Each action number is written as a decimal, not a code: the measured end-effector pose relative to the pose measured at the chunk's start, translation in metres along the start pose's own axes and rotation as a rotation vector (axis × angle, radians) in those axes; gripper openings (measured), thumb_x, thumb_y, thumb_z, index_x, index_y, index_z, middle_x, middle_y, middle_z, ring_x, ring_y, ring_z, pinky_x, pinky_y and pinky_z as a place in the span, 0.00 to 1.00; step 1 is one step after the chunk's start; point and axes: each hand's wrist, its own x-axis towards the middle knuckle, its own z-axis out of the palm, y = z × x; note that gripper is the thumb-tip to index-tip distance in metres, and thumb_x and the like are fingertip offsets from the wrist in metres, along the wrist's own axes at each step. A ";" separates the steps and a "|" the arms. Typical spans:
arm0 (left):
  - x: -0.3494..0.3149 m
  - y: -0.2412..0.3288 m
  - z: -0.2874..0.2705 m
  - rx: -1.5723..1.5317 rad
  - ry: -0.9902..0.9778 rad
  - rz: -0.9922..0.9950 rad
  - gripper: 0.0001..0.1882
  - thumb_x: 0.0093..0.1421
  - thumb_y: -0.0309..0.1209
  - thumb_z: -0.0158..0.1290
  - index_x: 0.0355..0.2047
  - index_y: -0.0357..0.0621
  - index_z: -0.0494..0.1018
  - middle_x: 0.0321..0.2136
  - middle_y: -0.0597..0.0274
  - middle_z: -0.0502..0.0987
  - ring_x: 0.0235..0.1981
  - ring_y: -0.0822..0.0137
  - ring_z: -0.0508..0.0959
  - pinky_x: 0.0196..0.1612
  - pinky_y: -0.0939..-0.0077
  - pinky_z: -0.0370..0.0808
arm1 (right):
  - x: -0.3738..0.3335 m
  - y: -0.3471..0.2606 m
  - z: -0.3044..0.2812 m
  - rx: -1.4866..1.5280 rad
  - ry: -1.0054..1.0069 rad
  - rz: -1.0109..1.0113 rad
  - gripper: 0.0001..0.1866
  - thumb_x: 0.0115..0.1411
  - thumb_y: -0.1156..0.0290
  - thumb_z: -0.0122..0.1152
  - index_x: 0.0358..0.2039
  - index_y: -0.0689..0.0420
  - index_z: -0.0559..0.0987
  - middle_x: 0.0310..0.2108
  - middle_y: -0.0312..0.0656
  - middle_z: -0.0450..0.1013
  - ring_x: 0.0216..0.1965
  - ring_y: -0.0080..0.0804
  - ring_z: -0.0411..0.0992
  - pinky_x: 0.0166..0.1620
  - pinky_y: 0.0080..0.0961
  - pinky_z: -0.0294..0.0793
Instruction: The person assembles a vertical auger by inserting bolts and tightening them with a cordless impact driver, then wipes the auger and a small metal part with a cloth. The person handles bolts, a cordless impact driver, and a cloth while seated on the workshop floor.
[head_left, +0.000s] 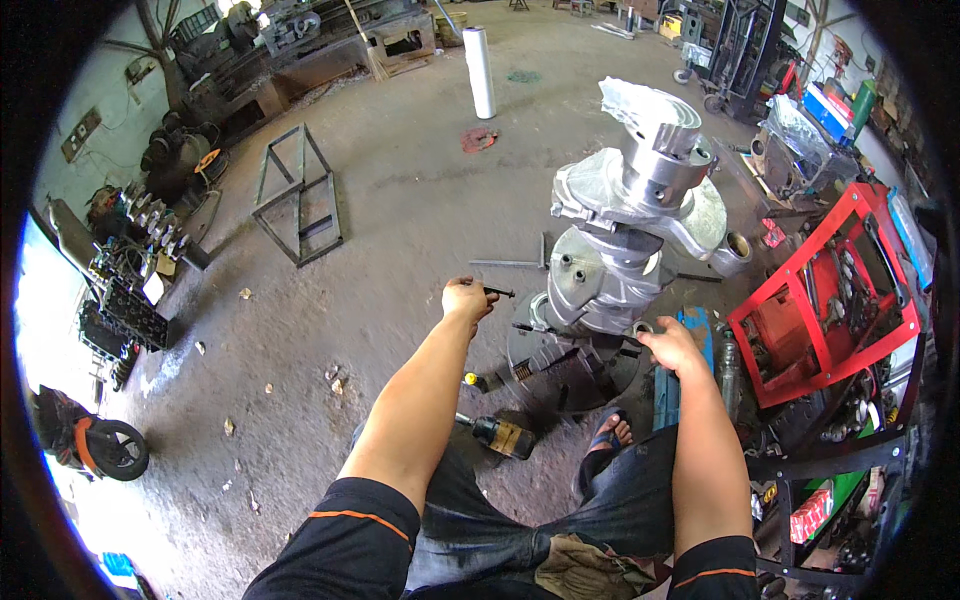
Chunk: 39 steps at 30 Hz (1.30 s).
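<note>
- Crankshaft, twelve o'clock from the person's lap, stands on end, presumably so it can be reached all around.
- Red tool rack, at two o'clock, stands close by, likely to keep tools handy.
- Round dark base, beneath the crankshaft, seems to steady it.
- Power drill lies at eleven o'clock, perhaps to leave both hands free.
- Left hand, eleven o'clock, grasps a thin dark rod.
- Right hand, one o'clock, curls its fingers by a small metal ring; I can't tell whether they grip it.
</note>
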 end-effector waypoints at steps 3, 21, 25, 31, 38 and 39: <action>-0.001 -0.007 0.006 0.455 -0.013 -0.038 0.20 0.67 0.28 0.48 0.59 0.42 0.66 0.42 0.47 0.81 0.34 0.61 0.85 0.36 0.64 0.83 | -0.005 -0.008 0.000 0.063 -0.078 0.109 0.44 0.56 0.57 0.69 0.66 0.66 0.62 0.47 0.53 0.77 0.28 0.31 0.77 0.25 0.28 0.71; 0.040 -0.051 0.003 0.285 -0.202 0.019 0.14 0.68 0.29 0.50 0.51 0.36 0.70 0.38 0.52 0.82 0.29 0.64 0.85 0.24 0.77 0.80 | -0.021 -0.054 0.003 -0.271 -0.037 0.056 0.32 0.46 0.53 0.74 0.44 0.67 0.81 0.47 0.63 0.76 0.52 0.55 0.75 0.55 0.41 0.74; 0.019 -0.025 -0.002 0.440 -0.159 0.025 0.18 0.70 0.30 0.45 0.58 0.39 0.64 0.42 0.51 0.81 0.35 0.60 0.86 0.26 0.74 0.80 | -0.025 -0.056 0.002 -0.269 -0.020 0.071 0.32 0.46 0.55 0.75 0.45 0.68 0.81 0.48 0.61 0.77 0.52 0.54 0.76 0.55 0.39 0.74; -0.008 -0.017 0.007 0.293 -0.163 -0.028 0.20 0.72 0.35 0.43 0.62 0.46 0.62 0.51 0.53 0.78 0.36 0.57 0.85 0.33 0.65 0.81 | -0.032 -0.062 0.001 -0.301 0.010 0.086 0.30 0.46 0.55 0.75 0.43 0.66 0.82 0.48 0.60 0.77 0.52 0.54 0.76 0.54 0.40 0.75; -0.007 -0.005 0.000 0.320 -0.087 -0.076 0.21 0.71 0.34 0.42 0.62 0.46 0.62 0.50 0.53 0.78 0.33 0.58 0.85 0.28 0.67 0.77 | -0.035 -0.065 0.002 -0.345 0.023 0.096 0.29 0.46 0.55 0.75 0.43 0.65 0.82 0.47 0.59 0.78 0.51 0.54 0.76 0.53 0.40 0.76; -0.008 -0.005 0.000 0.320 -0.074 -0.075 0.21 0.71 0.34 0.42 0.62 0.46 0.63 0.49 0.53 0.78 0.33 0.58 0.85 0.27 0.68 0.77 | -0.035 -0.065 0.002 -0.359 0.032 0.094 0.29 0.46 0.55 0.75 0.43 0.65 0.82 0.47 0.59 0.78 0.51 0.54 0.76 0.53 0.40 0.76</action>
